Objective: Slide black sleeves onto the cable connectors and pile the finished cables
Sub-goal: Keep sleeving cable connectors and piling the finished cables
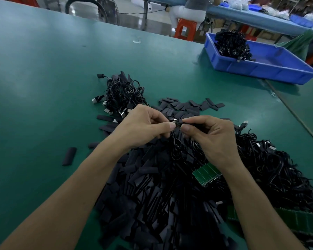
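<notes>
Trainee: Loose black sleeves [152, 204] are heaped at the near edge of the green table [43, 78]. Where's the one being fitted?

Lead: Above that heap, towards the table's middle. The left hand [143, 123] pinches the cable [175, 148] just behind its metal connector [176, 122], thumb and forefinger curled tight. The right hand [211, 136] pinches something dark at its fingertips. I take it for a sleeve [182, 123], though it's too small to be sure.

Trainee: So the connector sits between the hands?

Lead: Right between the fingertips of both. The cable hangs from the left pinch down into the heap.

Trainee: How do I do this bit well?

Lead: I'd hold the connector square to the sleeve's mouth, squeeze the flat sleeve open a little, and push straight without twisting. Grip close to the tip so the cable doesn't buckle.

Trainee: And after?

Lead: It goes on the pile of cables [123, 92] beyond the left hand, towards the far edge. The unsleeved cables [269, 165] lie tangled towards the right edge, with green circuit boards [206, 173] under the right wrist.
</notes>
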